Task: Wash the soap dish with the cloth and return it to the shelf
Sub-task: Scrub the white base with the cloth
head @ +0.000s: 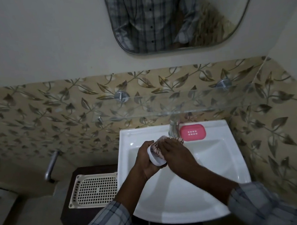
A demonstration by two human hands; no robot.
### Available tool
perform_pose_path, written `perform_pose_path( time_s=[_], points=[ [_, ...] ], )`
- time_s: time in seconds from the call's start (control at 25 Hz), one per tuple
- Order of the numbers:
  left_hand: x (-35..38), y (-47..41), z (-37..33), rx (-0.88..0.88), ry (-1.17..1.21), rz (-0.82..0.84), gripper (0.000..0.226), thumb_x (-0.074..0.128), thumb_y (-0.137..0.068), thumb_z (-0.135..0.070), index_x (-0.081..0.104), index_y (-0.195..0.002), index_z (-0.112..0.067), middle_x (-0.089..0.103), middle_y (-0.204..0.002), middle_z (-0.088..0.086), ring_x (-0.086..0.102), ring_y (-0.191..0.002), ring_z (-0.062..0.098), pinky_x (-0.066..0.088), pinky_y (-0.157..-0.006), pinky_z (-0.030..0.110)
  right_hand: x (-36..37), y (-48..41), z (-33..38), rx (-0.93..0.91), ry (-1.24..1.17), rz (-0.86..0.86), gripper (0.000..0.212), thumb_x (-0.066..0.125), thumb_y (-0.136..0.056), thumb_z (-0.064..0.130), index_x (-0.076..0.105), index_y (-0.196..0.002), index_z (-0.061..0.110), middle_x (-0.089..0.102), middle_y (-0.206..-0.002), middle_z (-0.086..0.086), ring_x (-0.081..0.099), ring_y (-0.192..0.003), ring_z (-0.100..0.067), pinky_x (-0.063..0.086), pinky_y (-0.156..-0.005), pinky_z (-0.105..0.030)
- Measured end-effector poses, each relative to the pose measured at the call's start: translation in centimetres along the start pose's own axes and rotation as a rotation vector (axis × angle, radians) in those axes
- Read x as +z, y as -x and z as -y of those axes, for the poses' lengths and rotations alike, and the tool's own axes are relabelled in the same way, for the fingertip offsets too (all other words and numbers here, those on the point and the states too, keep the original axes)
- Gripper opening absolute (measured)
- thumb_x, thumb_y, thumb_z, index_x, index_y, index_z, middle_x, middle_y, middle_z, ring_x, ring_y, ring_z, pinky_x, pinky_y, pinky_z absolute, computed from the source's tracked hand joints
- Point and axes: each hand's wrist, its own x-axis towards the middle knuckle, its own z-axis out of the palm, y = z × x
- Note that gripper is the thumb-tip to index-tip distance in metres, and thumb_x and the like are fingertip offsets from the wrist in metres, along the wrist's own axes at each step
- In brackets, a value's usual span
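Over the white sink [216,169] my left hand [146,161] grips a white soap dish [156,161] from below and the left. My right hand [175,155] presses a patterned pinkish cloth [157,151] into the dish; more of the cloth shows past my fingers near the tap. A pink slotted soap-dish insert [192,132] lies on the sink's back rim, right of the chrome tap [173,128]. The glass shelf [171,103] on the wall above the sink holds nothing.
A cream plastic basket [95,190] sits on a dark brown stand left of the sink. A metal wall tap [50,166] juts out farther left. The mirror [169,16] hangs above the shelf, and leaf-patterned tiles cover the wall.
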Motion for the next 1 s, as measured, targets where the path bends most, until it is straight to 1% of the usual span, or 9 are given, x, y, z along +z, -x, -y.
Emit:
perform_pose_path(
  time_s=[0.12,0.2,0.32,0.44,0.6,0.68,0.8,0.92,1.0],
  points=[
    [0.5,-0.9,0.3,0.072,-0.08,-0.184,0.041,0.074,-0.069,-0.031,0.064,-0.094,0.0,0.071,-0.089,0.017,0.069,-0.084,0.027,0.055,-0.077,0.03,-2.5,-1.5,2.1,0.325,-0.347,0.159,0.02,0.066,-0.073,0.008,0.076,-0.09,0.006,0.074,-0.086,-0.016,0.069,-0.082,-0.034,0.054,-0.073,-0.037],
    [-0.4,-0.8,0.6,0.076,-0.081,-0.168,0.037,0.06,-0.09,-0.033,0.064,-0.109,-0.001,0.07,-0.106,0.018,0.069,-0.095,0.028,0.057,-0.081,0.034,-4.3,-2.4,0.7,0.543,-0.808,0.338,0.015,0.058,-0.077,0.008,0.072,-0.083,0.003,0.073,-0.083,-0.018,0.069,-0.077,-0.029,0.053,-0.068,-0.035],
    [-1.6,0.4,0.2,0.112,-0.068,0.145,0.047,0.046,-0.099,-0.035,0.057,-0.133,-0.006,0.065,-0.126,0.02,0.066,-0.108,0.031,0.057,-0.085,0.042,-5.7,-1.8,-2.2,0.797,-1.441,0.17,0.022,0.053,-0.088,-0.002,0.073,-0.092,0.004,0.077,-0.087,-0.014,0.074,-0.081,-0.025,0.059,-0.075,-0.037],
    [-3.1,0.3,-0.7,0.153,-0.158,0.191,0.05,0.057,-0.077,-0.006,0.059,-0.128,-0.003,0.066,-0.113,0.024,0.064,-0.102,0.038,0.052,-0.09,0.048,-5.3,0.3,-5.6,0.907,-1.624,-0.053,0.023,0.056,-0.093,0.002,0.068,-0.113,0.002,0.075,-0.104,-0.021,0.072,-0.096,-0.038,0.057,-0.087,-0.051],
    [-2.8,-0.5,-1.4,0.202,-0.694,-0.161,0.034,0.057,-0.078,-0.01,0.061,-0.11,0.002,0.064,-0.102,0.019,0.061,-0.09,0.032,0.048,-0.077,0.039,-4.2,1.8,-7.3,1.011,-1.367,-0.212,0.021,0.062,-0.096,0.023,0.064,-0.113,0.011,0.075,-0.103,-0.012,0.073,-0.09,-0.03,0.062,-0.076,-0.047],
    [-1.0,-1.0,-1.0,0.332,-1.011,-0.287,0.021,0.057,-0.088,-0.013,0.065,-0.101,0.001,0.067,-0.097,0.018,0.061,-0.081,0.024,0.046,-0.069,0.032,-3.3,0.7,-6.4,0.907,-1.014,-0.126,0.021,0.056,-0.099,0.031,0.058,-0.111,0.014,0.071,-0.105,-0.011,0.07,-0.089,-0.026,0.06,-0.076,-0.041],
    [1.2,-2.1,-1.0,0.505,-1.323,-0.34,0.023,0.061,-0.089,-0.017,0.069,-0.085,0.003,0.072,-0.089,0.018,0.066,-0.082,0.027,0.041,-0.063,0.028,-2.4,-2.0,-4.1,0.696,-0.842,0.087,0.041,0.046,-0.103,0.034,0.037,-0.136,0.011,0.063,-0.121,-0.017,0.066,-0.097,-0.035,0.052,-0.074,-0.035],
    [1.4,-2.4,-1.8,0.568,-1.4,-0.338,0.022,0.06,-0.087,-0.014,0.066,-0.07,-0.001,0.071,-0.081,0.022,0.067,-0.08,0.034,0.035,-0.059,0.027,-2.2,-2.7,-2.8,0.341,-0.629,0.173,0.062,0.046,-0.102,0.026,0.017,-0.155,0.017,0.047,-0.148,-0.008,0.053,-0.126,-0.032,0.046,-0.101,-0.042],
    [1.2,-2.1,-1.8,0.606,-1.44,-0.304,0.024,0.057,-0.087,-0.016,0.068,-0.079,0.004,0.071,-0.086,0.024,0.067,-0.082,0.033,0.04,-0.063,0.03,-1.8,-2.5,-2.7,0.153,-0.35,0.156,0.071,0.052,-0.093,0.011,0.019,-0.156,0.013,0.042,-0.15,-0.009,0.044,-0.132,-0.032,0.038,-0.109,-0.043]
  ],
)
